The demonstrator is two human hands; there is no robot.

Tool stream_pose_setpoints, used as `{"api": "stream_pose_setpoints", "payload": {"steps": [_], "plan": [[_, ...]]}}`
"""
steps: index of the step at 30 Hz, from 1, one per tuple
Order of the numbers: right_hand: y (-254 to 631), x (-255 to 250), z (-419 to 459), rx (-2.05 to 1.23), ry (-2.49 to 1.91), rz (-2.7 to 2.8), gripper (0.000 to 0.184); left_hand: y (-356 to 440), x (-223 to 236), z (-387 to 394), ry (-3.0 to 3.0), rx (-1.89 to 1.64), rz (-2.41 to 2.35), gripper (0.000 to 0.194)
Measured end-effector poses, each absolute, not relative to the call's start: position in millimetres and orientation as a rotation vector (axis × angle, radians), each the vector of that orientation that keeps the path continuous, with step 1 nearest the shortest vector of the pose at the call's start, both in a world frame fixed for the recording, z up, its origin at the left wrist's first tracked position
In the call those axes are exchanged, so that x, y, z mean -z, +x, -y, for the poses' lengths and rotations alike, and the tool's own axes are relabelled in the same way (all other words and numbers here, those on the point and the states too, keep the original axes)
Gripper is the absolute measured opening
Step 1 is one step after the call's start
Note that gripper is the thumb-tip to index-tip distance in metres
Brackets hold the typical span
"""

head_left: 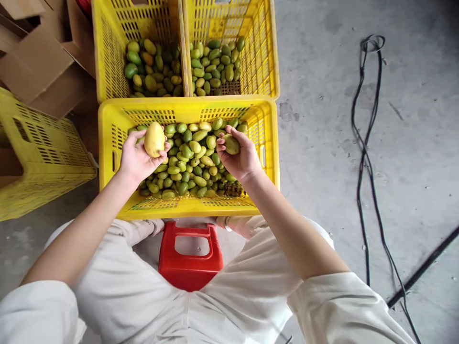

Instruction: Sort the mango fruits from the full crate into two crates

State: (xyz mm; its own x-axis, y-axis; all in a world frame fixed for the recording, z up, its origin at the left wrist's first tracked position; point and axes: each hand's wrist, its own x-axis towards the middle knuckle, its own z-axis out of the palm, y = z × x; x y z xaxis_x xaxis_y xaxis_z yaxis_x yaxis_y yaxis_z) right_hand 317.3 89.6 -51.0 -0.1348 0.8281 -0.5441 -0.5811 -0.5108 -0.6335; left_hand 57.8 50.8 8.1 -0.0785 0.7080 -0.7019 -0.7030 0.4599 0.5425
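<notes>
Above the near yellow crate [186, 209], my left hand [138, 155] holds a yellow mango [154, 139], its fingers curled round the fruit from below. My right hand [242, 160] is closed on a smaller green mango [231, 144], over the right side of the same crate. Between and below the hands lie many small green and yellowish mangoes [195, 146] on the crate's bottom. A dark, blotchy patch [234, 190] shows at the crate's near right corner. The two hands are apart from each other.
Two more yellow crates [260, 52] with mangoes stand side by side beyond the near one. At left are another yellow crate [46, 148] and cardboard boxes [36, 62]. A red stool [190, 270] shows between my legs. Black cables [365, 148] lie on the concrete floor at right.
</notes>
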Motion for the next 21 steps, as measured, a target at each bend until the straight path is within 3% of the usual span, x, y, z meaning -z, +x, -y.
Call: {"api": "stream_pose_setpoints", "payload": {"steps": [12,17,21], "plan": [[320.8,41.9,-90.0,-1.994,-1.112,0.326,0.05,59.8,8.6,-50.1,0.161,-1.219,-1.219,0.036],[315.0,31.4,-90.5,-2.004,-1.137,0.385,0.045,63.4,2.0,-48.1,0.192,-1.289,-1.189,0.02],[309.9,32.6,-88.5,-1.989,-1.161,0.392,0.039,64.1,-6.8,-49.8,0.1,-1.239,-1.166,0.018]]}}
